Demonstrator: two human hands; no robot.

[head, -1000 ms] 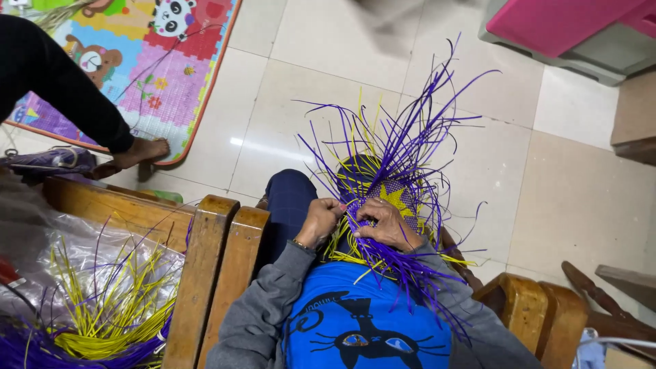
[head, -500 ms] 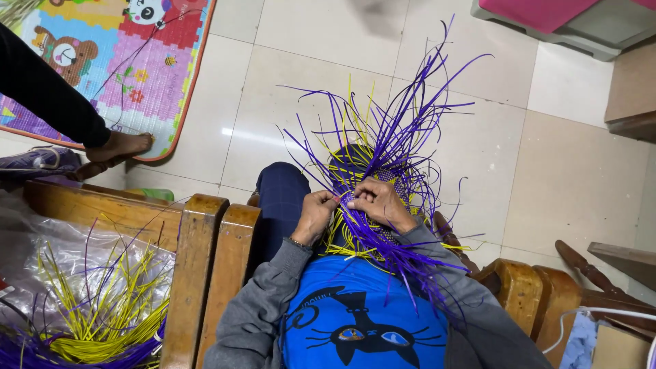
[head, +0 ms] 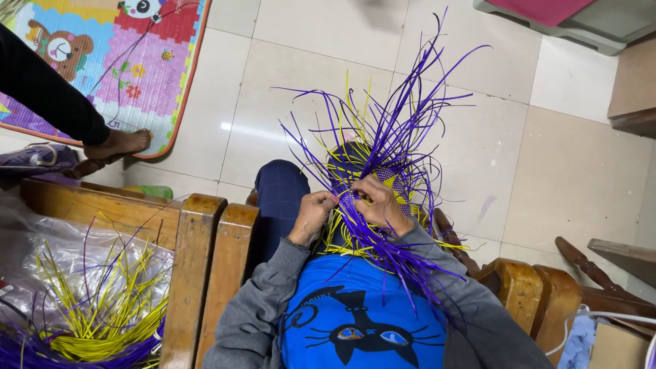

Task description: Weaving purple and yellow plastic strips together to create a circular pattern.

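Head view: wooden armrest (head: pixel 205 273) beside weaving (head: pixel 383 171)

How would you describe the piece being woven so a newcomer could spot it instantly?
Start at the wooden bench. Beside it, in the seated person's lap, both hands grip a woven piece. Unlike the loose bagged strips, its purple and yellow strands fan upward.

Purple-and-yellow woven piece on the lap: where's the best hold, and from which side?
Probably the dense woven patch at the centre, where the left hand and right hand already pinch it. Come from the near, body side: loose purple strips fan up and away on the far side and would flex or tangle.
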